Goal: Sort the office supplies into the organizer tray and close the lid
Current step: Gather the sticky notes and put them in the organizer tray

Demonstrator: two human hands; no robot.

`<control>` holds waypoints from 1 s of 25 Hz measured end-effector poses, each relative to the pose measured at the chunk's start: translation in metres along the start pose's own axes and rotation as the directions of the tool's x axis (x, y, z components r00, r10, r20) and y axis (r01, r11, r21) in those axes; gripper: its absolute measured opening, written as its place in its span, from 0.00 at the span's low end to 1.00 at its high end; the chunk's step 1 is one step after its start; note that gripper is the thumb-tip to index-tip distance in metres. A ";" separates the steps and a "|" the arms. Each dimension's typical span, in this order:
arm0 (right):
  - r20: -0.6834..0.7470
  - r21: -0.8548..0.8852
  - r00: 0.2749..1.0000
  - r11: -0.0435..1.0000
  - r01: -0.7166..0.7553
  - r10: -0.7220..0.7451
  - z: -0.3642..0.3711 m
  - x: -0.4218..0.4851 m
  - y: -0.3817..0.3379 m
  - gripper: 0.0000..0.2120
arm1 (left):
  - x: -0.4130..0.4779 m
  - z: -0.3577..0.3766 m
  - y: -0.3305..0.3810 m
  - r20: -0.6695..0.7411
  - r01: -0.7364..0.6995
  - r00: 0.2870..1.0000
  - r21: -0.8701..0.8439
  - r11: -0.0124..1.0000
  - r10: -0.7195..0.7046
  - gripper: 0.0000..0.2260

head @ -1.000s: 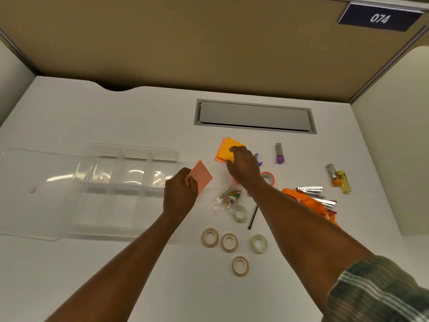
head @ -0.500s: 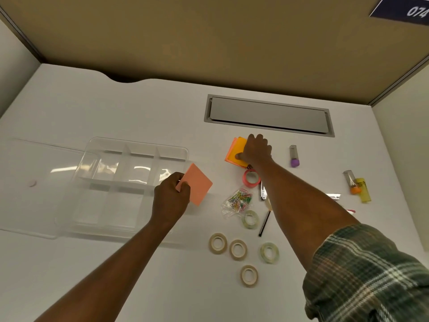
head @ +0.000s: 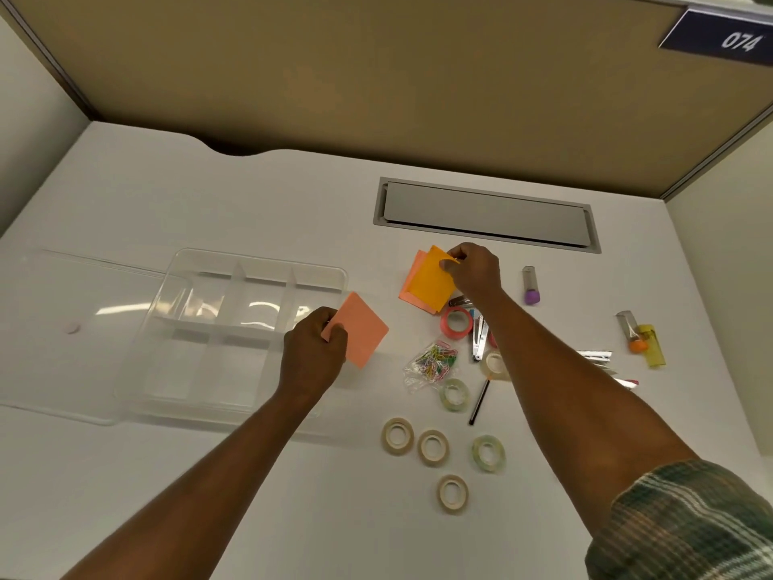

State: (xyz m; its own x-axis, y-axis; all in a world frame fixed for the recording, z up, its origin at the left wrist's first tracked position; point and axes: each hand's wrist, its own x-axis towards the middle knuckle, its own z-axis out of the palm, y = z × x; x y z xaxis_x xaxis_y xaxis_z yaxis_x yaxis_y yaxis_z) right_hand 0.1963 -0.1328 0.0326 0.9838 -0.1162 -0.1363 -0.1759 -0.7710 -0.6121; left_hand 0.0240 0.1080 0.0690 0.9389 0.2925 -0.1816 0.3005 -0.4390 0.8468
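A clear organizer tray (head: 255,265) with several empty compartments lies at left, its clear lid (head: 62,328) flat beside it on the left. My left hand (head: 311,353) grips a pink sticky-note pad (head: 364,328) just over the tray's right edge. My right hand (head: 474,272) pinches the top corner of an orange sticky-note pad (head: 431,282), tilted up over a paler pad (head: 412,278). Below lie a pink tape roll (head: 456,323), a bag of coloured paper clips (head: 433,362) and several clear and beige tape rolls (head: 433,447).
A grey cable hatch (head: 485,215) is set into the white desk behind the pads. A purple-capped tube (head: 530,285), an orange-capped tube (head: 629,332), a yellow item (head: 652,345), metal clips (head: 479,339) and a black pen (head: 479,401) lie right. Partition walls enclose the desk.
My right hand went from pressing flat on the orange pad to pinching its corner and tilting it up. My left hand held the pink pad by the tray's right edge throughout.
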 end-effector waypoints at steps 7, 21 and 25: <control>-0.007 0.224 0.998 0.973 0.062 -0.062 -0.025 -0.032 0.002 0.10 | 0.009 -0.004 0.020 -0.011 -0.026 1.000 -0.069 0.997 0.025 0.06; 0.186 0.662 0.964 0.701 -0.266 0.191 -0.019 -0.151 -0.036 0.05 | -0.009 0.035 0.048 0.185 0.209 0.971 -0.345 0.915 -0.153 0.04; 0.191 0.678 0.965 0.687 -0.263 0.181 -0.017 -0.163 -0.028 0.07 | -0.010 0.033 0.050 0.213 0.362 0.931 -0.428 0.828 -0.297 0.04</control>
State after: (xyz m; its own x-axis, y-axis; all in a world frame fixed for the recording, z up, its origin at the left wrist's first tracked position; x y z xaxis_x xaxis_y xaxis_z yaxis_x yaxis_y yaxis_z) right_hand 0.0417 -0.1032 0.0846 0.9109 -0.1323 -0.3908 -0.4023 -0.0745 -0.9125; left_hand 0.0350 0.0552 0.0973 0.8204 0.2220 -0.5270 0.5170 0.1058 0.8494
